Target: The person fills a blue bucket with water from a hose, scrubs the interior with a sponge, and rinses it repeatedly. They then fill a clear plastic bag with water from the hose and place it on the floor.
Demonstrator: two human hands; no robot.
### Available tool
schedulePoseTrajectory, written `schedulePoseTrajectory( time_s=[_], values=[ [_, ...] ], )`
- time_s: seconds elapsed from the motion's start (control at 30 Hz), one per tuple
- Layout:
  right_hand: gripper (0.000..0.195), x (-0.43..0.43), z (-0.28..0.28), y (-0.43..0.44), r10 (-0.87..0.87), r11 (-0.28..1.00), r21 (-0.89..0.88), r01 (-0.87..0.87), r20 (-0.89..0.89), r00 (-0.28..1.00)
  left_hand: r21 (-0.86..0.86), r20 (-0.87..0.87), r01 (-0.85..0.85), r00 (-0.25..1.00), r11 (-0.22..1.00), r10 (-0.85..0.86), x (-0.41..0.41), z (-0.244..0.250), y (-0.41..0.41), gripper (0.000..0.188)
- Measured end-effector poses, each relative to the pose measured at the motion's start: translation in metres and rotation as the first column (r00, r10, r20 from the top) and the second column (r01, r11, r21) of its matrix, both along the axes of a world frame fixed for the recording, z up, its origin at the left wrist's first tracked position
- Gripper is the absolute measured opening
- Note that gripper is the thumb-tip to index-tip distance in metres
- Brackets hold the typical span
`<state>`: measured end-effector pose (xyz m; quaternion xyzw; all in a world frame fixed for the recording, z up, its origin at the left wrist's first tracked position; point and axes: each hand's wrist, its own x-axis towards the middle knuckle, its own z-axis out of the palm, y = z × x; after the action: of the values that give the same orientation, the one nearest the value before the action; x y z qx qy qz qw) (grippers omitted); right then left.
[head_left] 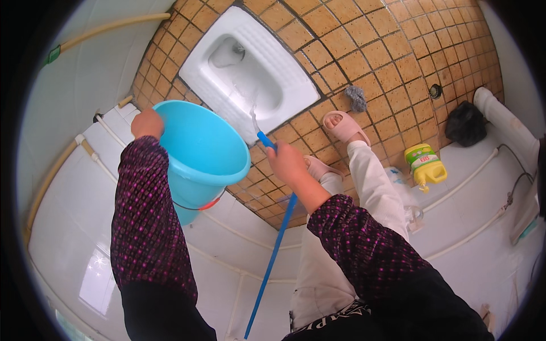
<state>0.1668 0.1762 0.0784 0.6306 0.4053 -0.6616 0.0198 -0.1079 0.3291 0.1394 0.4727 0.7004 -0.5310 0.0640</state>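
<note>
My left hand [147, 123] grips the rim of a light blue plastic bucket [196, 140] on the left, which is tilted so that its inside shows. Its wire handle with a red grip hangs down the outside. My right hand [286, 163] is closed around a blue hose [273, 260] near its end. Water runs from that end into a white ceramic squat toilet [260, 81] set in the floor. The rest of the hose passes below my right wrist towards the bottom of the view. Whether the bucket holds anything cannot be told.
On the tiled floor [375, 51] lies a grey scouring pad [356, 98], close to my pink slippers [346, 128]. A yellow detergent bottle [425, 164], a black plastic bag [466, 124] and a floor drain [435, 91] are to the right. Pipes [113, 26] run along the walls.
</note>
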Motion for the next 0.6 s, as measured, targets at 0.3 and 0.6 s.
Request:
schedulePoseTrajectory(
  time_s=[0.3, 0.6],
  values=[
    [0.027, -0.031, -0.08, -0.031, 0.185, 0.981, -0.065, -0.185, 0.0, 0.983, 0.335, 0.567, -0.819, 0.571, 0.467, 0.594, -0.095, 0.089, -0.201, 0.059],
    [0.032, -0.065, -0.178, -0.101, 0.388, 0.913, -0.103, -0.395, -0.083, 0.918, 0.062, 0.979, -0.884, -0.037, -0.463, 0.201, -0.003, 0.073, -0.348, 0.058]
  ],
)
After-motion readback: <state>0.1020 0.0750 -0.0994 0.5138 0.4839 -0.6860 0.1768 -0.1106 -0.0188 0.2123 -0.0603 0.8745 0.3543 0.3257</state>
